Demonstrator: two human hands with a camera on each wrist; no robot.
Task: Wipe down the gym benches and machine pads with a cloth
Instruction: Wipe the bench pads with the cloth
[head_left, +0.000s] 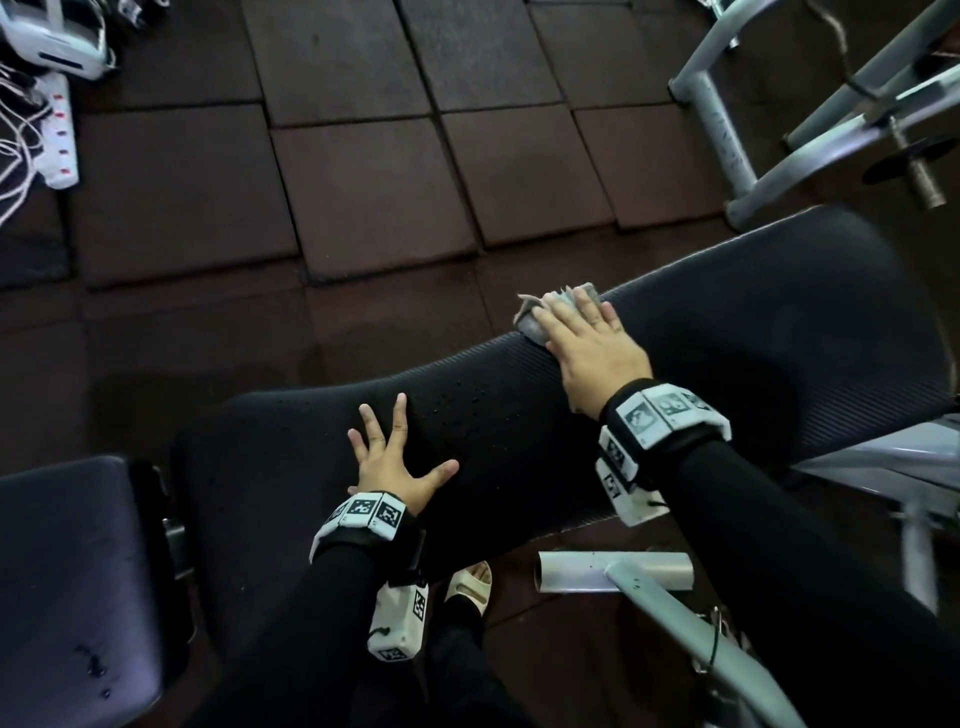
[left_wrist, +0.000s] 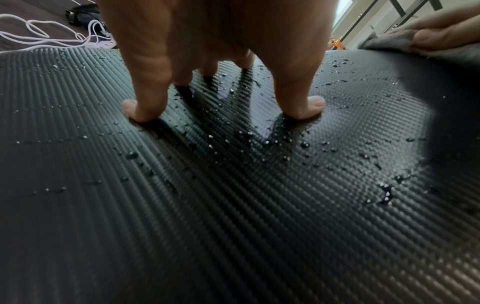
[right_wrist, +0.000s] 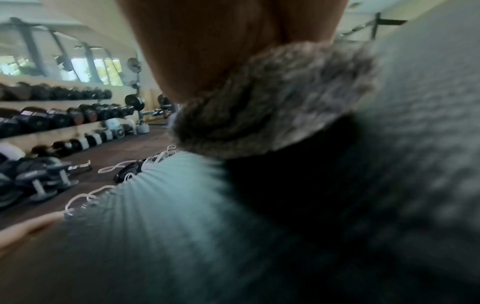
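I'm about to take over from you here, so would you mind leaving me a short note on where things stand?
Left hand: open, fingers spread, fingertips pressing on the bench pad, holding nothing.
Right hand: flat on the cloth, pressing it onto the pad's far edge.
Done: wiping is under way at that far edge.
Left: droplets still bead the pad around the left hand and need wiping. The seat pad beside it shows a few wet spots too. Other benches and pads cannot be judged from here.
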